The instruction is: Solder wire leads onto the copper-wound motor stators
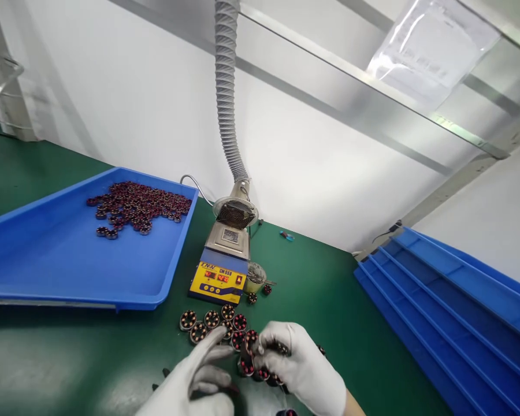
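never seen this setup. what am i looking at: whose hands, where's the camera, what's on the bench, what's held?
One picture, from a camera on a person's head, looking down at their own two gloved hands. The bench has a green mat. On it: a blue tray holding a heap of small wound coils, a yellow-fronted heater unit under a ribbed hose, and stacked blue trays at right. Loose coils lie in front of the unit. The right hand pinches one coil; the left hand hovers beside it, fingers spread.
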Motion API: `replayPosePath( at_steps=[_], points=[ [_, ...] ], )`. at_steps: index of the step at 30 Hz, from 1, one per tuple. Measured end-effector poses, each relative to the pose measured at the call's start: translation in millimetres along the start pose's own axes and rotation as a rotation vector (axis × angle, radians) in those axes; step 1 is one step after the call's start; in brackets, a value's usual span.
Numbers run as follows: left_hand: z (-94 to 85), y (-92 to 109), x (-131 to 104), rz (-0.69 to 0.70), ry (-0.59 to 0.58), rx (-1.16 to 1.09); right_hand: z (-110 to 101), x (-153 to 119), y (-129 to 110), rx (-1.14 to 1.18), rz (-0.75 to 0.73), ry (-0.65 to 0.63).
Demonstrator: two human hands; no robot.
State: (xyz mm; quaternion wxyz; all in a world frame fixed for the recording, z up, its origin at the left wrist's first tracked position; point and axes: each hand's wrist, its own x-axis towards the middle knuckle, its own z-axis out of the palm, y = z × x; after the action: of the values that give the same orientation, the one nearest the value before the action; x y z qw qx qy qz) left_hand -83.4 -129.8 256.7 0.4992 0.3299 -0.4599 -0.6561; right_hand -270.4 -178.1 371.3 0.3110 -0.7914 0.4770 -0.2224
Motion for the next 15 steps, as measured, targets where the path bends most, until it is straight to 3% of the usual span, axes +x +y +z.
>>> replayPosePath(
  at_steps=[2,3,6,9,12,15],
  points=[
    [4.8,9.1,5.3,-0.039,-0.181,-0.161,1.5,-8.8,-12.9,0.001,-0.111,-0.119],
    [5.4,12.3,5.1,-0.051,-0.211,-0.221,3.6,-12.5,-16.3,0.0,-0.142,-0.157],
    [2.3,18.3,-3.9,-0.098,-0.106,-0.298,17.1,-18.6,-19.2,0.134,-0.038,-0.065],
    [-3.5,25.8,-14.3,-0.028,0.061,0.0,38.8,-15.6,-21.3,0.518,0.191,0.11],
    [-7.1,36.0,-17.6,0.23,0.155,0.462,60.6,-6.6,-27.4,0.809,0.278,0.154],
    [-7.5,42.0,-15.3,0.503,0.238,0.673,75.3,2.1,-34.8,0.886,0.312,0.171]
  ],
)
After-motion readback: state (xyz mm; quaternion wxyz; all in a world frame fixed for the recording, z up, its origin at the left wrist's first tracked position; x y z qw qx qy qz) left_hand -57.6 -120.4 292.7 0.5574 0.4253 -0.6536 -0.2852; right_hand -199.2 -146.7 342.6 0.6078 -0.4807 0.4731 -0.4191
